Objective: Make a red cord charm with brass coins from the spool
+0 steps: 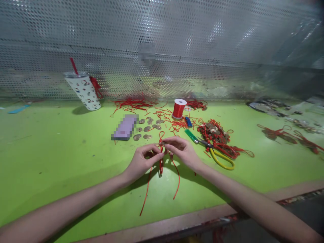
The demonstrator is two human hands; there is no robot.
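Note:
Between my two hands hangs a knotted red cord [161,165], with a small loop at its top and two loose ends trailing over the green table [101,206]. My left hand [145,158] pinches the cord from the left. From the right, my right hand [181,150] has thumb and forefinger closed on the same cord near its knot. A small coin-like piece may sit at the fingertips, but it is too small to make out. Just beyond the hands lie several bronze-coloured coins [147,129], singly and in small overlapping groups.
Right of the hands are yellow-handled scissors [222,162], a green lighter [191,136], a blue lighter [188,122] and a heap of corded coins [215,132]. Behind stand a red cord spool [179,109] and a tumbler [84,91]; a phone [126,127] lies left. Perforated metal [113,64] closes the back.

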